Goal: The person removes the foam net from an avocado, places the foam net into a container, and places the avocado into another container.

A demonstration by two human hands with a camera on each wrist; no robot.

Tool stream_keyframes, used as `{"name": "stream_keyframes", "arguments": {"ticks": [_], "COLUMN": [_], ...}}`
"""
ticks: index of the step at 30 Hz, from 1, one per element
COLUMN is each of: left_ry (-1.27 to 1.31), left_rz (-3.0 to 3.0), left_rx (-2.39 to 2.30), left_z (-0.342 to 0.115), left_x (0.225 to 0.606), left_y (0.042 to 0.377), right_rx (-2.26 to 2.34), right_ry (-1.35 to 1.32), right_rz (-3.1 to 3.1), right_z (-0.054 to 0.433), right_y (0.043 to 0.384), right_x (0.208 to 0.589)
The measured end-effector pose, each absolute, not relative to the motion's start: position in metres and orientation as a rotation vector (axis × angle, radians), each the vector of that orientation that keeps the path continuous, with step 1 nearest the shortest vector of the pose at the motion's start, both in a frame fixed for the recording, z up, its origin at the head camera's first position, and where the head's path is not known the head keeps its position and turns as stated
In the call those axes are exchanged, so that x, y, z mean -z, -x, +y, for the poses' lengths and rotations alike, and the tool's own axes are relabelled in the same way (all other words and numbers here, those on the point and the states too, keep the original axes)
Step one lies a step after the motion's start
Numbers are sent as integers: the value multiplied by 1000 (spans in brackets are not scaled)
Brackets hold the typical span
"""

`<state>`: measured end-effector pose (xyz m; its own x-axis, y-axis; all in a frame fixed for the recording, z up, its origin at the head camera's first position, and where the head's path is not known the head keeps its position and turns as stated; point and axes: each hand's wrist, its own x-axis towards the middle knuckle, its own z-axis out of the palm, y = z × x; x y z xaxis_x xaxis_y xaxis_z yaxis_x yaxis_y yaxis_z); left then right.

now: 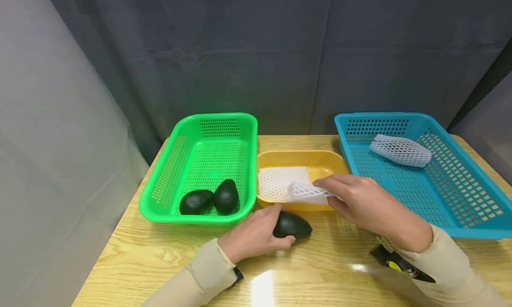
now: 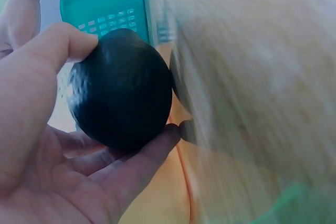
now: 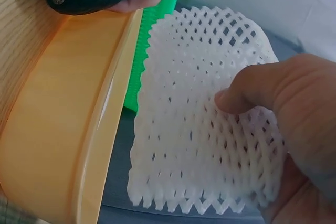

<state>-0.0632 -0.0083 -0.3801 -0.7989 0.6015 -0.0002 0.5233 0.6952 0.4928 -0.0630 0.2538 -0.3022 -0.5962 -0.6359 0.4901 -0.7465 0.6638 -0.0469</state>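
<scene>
My left hand (image 1: 258,232) grips a dark green avocado (image 1: 294,225), thumb on the near side and fingers around the far side, close over the wooden table in front of the yellow tray (image 1: 326,157). In the left wrist view the avocado (image 2: 123,90) sits between thumb and fingertips. My right hand (image 1: 358,201) pinches one end of a white foam net sleeve (image 1: 305,190), held above the tray's front edge. The right wrist view has this sleeve (image 3: 194,108) lying flat, its zigzag-cut edges showing. More flat foam netting (image 1: 280,178) lies inside the tray.
Left of the tray stands a green basket (image 1: 146,205) with two avocados (image 1: 226,197) at its near end. A blue basket (image 1: 460,232) on the right holds a netting-wrapped item (image 1: 401,150). Dark cloth (image 1: 256,53) hangs behind the wooden table (image 1: 160,262).
</scene>
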Motion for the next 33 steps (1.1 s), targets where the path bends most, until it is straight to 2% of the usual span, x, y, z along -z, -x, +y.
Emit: {"name": "stream_keyframes", "arguments": {"ticks": [33], "left_ry": [-907], "left_rz": [2715], "left_rx": [-725], "left_z": [-7], "left_x": [376], "left_y": [61], "right_rx": [-302], "right_ry": [-1072], "right_rz": [-2512], "right_z": [229], "right_y": [96], "right_x": [296]}}
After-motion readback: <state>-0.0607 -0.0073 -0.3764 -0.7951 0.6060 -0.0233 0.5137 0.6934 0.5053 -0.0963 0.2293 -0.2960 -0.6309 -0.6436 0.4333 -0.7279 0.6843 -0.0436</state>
